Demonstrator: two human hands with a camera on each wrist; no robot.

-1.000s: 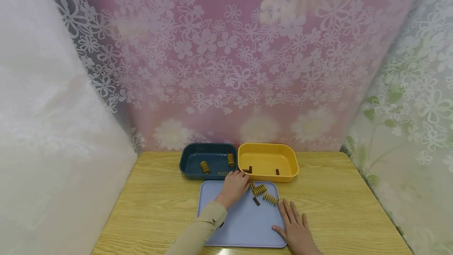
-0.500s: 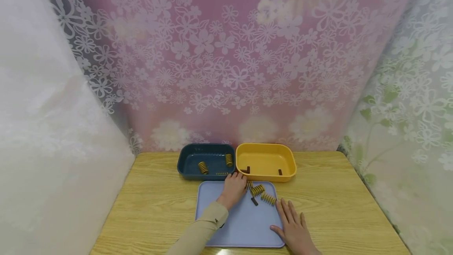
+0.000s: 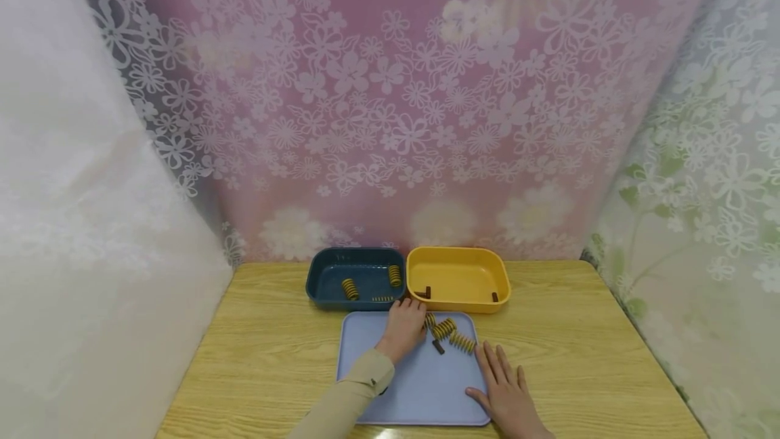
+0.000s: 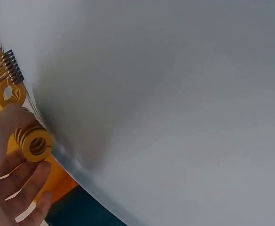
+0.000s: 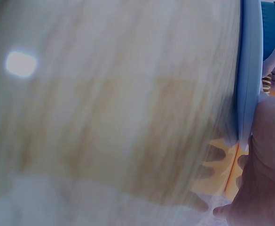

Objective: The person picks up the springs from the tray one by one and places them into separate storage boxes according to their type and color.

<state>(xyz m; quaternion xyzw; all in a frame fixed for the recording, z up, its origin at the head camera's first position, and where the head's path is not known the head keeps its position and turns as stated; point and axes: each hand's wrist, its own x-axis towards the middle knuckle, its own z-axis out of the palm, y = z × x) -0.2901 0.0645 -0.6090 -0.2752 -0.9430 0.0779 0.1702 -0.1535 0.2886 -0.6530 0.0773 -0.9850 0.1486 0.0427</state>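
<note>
My left hand (image 3: 406, 327) reaches over the far part of the lavender tray (image 3: 426, 391). It pinches a yellow coil spring (image 4: 36, 143) between thumb and fingers, as the left wrist view shows. Beside that spring on the tray lie two more yellow springs, one in the middle (image 3: 444, 328) and one nearer the right edge (image 3: 462, 341). A small dark spring (image 3: 438, 347) lies just in front of them. My right hand (image 3: 506, 388) rests with straight, spread fingers at the tray's right edge, thumb over the rim, holding nothing.
Behind the tray stand a dark blue bin (image 3: 329, 301) with several yellow springs and, beside it, a yellow bin (image 3: 460, 307) with several small dark springs. The wooden table (image 3: 262, 358) meets a floral curtain (image 3: 390, 154) at the back; curtains also flank both sides.
A small dark spring in the yellow bin has shifted to the right along its floor. The left hand's fingers have moved slightly at the yellow spring; the right hand stays put.
</note>
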